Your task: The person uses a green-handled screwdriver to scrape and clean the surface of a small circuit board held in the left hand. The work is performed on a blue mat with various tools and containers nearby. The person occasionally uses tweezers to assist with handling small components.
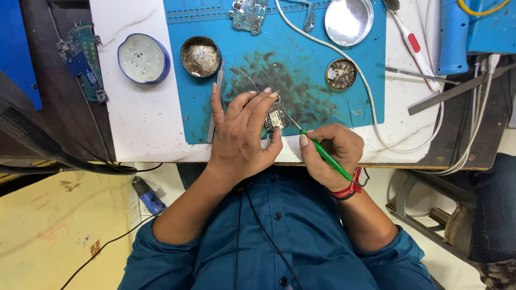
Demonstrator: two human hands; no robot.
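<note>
Small silvery circuit board (pixel 276 117) on blue mat (pixel 371 102), pinched under left hand (pixel 240 134); right hand (pixel 333 153) clamped on green probe (pixel 322 153) beside it.

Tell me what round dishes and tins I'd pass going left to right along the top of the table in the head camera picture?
White bowl with blue rim → dark tin of crumbly stuff → small brass-coloured tin → shiny silver lid.
</note>
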